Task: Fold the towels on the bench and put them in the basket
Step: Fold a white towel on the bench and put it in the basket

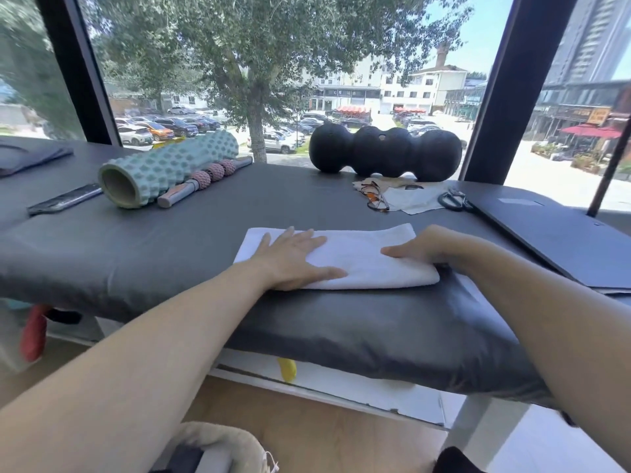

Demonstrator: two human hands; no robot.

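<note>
While the left hand lies flat, fingers straight, pressing the white towel, the right hand curls over its right end, grip apparently on the fold. Towel sits folded on the dark padded surface, near edge. Step: smoothing the fold. Next, likely: lift and lower into the basket below.

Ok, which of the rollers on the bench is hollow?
The teal knobbly foam roller at far left: its open tube end faces us. The black peanut-shaped one shows no opening.
</note>
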